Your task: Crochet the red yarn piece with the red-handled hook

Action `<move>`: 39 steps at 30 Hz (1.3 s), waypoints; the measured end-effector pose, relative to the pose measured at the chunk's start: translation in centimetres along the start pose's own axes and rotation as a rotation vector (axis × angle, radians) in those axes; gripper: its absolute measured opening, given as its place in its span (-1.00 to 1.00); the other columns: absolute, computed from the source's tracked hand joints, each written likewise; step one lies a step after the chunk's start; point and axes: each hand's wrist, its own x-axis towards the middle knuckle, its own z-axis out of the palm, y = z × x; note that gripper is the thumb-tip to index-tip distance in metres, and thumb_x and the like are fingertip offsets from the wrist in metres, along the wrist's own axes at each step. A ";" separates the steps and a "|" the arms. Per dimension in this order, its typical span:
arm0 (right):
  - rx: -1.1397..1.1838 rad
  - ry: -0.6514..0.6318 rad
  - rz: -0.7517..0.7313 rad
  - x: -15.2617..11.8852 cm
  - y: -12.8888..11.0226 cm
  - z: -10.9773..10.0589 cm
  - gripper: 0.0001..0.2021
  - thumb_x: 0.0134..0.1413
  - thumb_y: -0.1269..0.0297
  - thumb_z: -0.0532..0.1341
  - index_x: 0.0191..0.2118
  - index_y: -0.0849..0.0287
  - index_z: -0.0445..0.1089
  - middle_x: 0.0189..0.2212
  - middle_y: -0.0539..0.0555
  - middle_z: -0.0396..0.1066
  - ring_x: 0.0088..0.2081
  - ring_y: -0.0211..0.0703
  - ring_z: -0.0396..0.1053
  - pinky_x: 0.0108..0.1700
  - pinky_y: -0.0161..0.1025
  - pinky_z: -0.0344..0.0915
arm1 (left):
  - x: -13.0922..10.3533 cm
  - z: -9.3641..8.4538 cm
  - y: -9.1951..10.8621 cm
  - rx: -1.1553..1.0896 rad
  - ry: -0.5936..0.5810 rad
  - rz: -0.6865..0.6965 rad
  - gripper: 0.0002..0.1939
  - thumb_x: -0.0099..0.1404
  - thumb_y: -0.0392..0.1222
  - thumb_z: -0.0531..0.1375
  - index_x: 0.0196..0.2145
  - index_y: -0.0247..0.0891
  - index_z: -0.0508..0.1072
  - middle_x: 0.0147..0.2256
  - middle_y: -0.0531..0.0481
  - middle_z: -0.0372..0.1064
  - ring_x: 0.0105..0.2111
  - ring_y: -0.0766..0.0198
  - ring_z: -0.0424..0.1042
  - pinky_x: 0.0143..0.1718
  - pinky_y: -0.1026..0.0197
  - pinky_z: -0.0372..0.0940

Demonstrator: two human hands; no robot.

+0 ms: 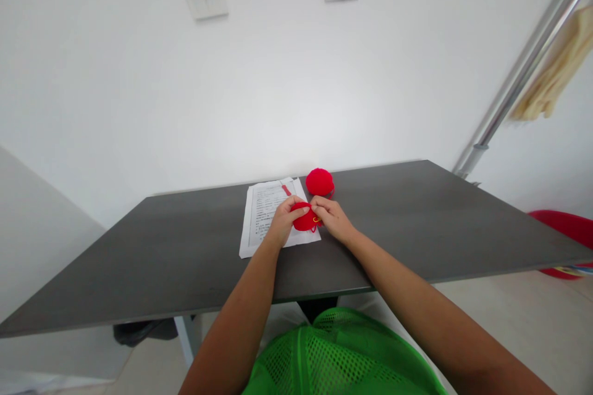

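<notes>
head view, and both hands meet above the dark table (393,222), busy with a red piece (302,221) held between them, over the lower right of the printed paper (259,213). left hand (282,218) pinches one side, thumb laid on the near face; right hand (333,218) has its fingertips closed on the other side's upper edge, just beside a small yellow loop (317,219). it's tiny from up here, so i can't tell whether that loop is clipped on or merely resting. looks like handling and adjusting the edge is the step in hand; the next move, i'd judge, calls for a steady left pinch and fine right fingertip work. beyond the hands sit a red yarn ball (319,182) and a red-handled tool (286,190), which lies on the paper.
</notes>
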 end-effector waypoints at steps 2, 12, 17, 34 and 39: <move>-0.005 -0.001 0.004 0.0 0.0 0.0 -0.83 0.04 0.30 0.01 -0.54 0.14 0.17 -0.64 -0.10 0.11 -0.56 -0.30 0.10 -0.47 -0.34 0.04 | 0.0 0.0 0.1 -0.001 0.000 0.000 -0.78 -0.02 -0.19 0.33 -0.49 -0.28 0.35 -0.57 0.13 0.33 -0.55 0.40 0.28 -0.44 0.32 0.15; -0.009 0.033 -0.002 -0.1 -0.2 0.0 -0.85 -0.02 0.33 0.00 -0.56 0.14 0.15 -0.64 -0.09 0.10 -0.55 -0.30 0.08 -0.48 -0.34 0.02 | 0.2 -0.2 -0.4 -0.005 0.010 -0.004 -0.76 -0.02 -0.19 0.34 -0.42 -0.28 0.37 -0.52 0.12 0.37 -0.52 0.38 0.33 -0.41 0.30 0.20; -0.009 0.022 -0.003 -0.1 0.0 0.0 -0.85 0.00 0.32 0.00 -0.55 0.14 0.15 -0.63 -0.10 0.10 -0.56 -0.31 0.07 -0.48 -0.33 0.02 | 0.3 -0.3 -0.6 -0.044 0.014 -0.001 -0.77 0.00 -0.19 0.34 -0.44 -0.28 0.35 -0.53 0.12 0.38 -0.53 0.39 0.33 -0.42 0.31 0.21; 0.000 0.003 -0.002 -0.1 -0.2 0.0 -0.85 0.00 0.33 0.00 -0.55 0.14 0.16 -0.64 -0.10 0.10 -0.56 -0.31 0.08 -0.47 -0.34 0.02 | 0.3 -0.5 -0.6 0.013 0.014 -0.010 -0.74 -0.04 -0.17 0.35 -0.43 -0.27 0.36 -0.53 0.12 0.37 -0.53 0.38 0.34 -0.43 0.31 0.21; 0.007 -0.007 0.000 -0.1 0.0 0.0 -0.84 0.02 0.32 0.00 -0.54 0.14 0.16 -0.64 -0.10 0.10 -0.56 -0.31 0.08 -0.47 -0.34 0.03 | 0.2 -0.4 -0.5 0.018 0.015 -0.002 -0.74 -0.04 -0.16 0.35 -0.43 -0.27 0.36 -0.53 0.13 0.37 -0.54 0.38 0.33 -0.43 0.32 0.21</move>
